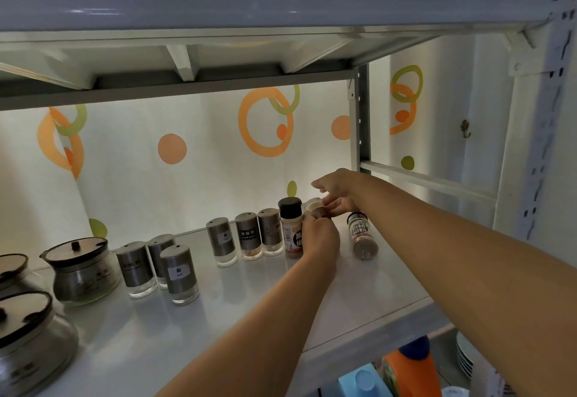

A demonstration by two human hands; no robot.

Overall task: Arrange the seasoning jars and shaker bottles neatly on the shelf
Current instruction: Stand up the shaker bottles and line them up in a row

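Six steel shakers, 3 pots far L

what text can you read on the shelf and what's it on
"盐 Salt": white label, front steel-sleeved glass shaker
"胡椒粉": dark label, steel-sleeved shaker in the back row
Labels on the black-capped bottle, the dark-capped jar lying flat, the held beige-lidded jar and other shakers: too blurred or hidden.

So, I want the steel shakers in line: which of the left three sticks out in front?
The shaker with the white Salt label; the one left of it and the one behind stand farther back.
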